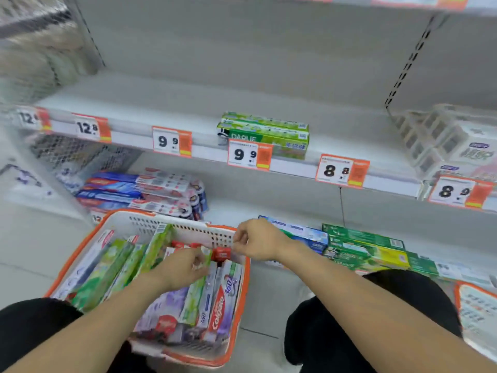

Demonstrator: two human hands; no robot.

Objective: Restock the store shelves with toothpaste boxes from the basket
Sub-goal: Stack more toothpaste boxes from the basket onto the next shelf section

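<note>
A white basket with an orange rim [239,300] sits on the floor in front of me, filled with several toothpaste boxes, green ones [105,273] at the left and a Colgate box [220,305] at the right. My left hand [183,267] reaches into the basket with its fingers closed on the top end of a green toothpaste box [195,294]. My right hand [258,240] hovers over the basket's far right corner, fingers curled, holding nothing that I can see. The upper shelf [172,109] carries two stacked green Darlie boxes [266,131].
The bottom shelf holds blue and red toothpaste boxes [139,189] at the left and green and blue boxes [363,246] at the right. Orange price tags [250,154] line the shelf edge. White packs [451,141] fill the upper right. A second basket [476,313] stands at the right.
</note>
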